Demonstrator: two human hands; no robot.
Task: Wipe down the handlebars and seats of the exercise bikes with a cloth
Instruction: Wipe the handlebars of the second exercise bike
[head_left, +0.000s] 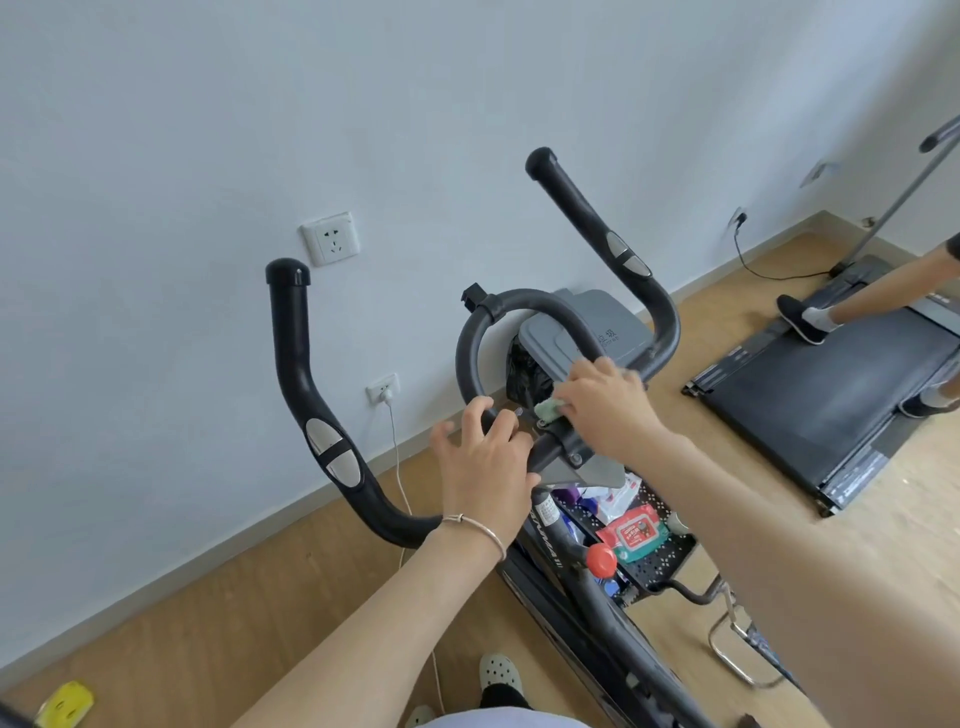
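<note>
A: Your right hand has the cloth bunched under curled fingers. It is pressed down at the clamp, right where the loop begins.

B: Your left hand lies just beside it, across the foot of the loop, fingers spread and fairly straight. That reads to me as bracing, not clutching.

A: Here is what matters. From the cloth, the loop arcs up and away toward the wall, then comes back in front of the console. Follow that curve, not a straight line.

B: The right horn rises beyond your right hand, its long axis leaning up toward the wall. Your cloth hand is the nearer one, so I'd take that horn without swapping hands.

A: The left horn is well apart from the cloth, past your left hand. It starts low by your wrist and climbs steeply. You'd likely have to reach across or pass the cloth over.

B: Both horns look smooth and round, so wrap the cloth around them rather than dabbing on top. No seat is in view.

A: Around you there is a wood floor and a pack of wipes below the clamp. A treadmill stands to your right with someone's leg over it. Keep your elbow in.
</note>
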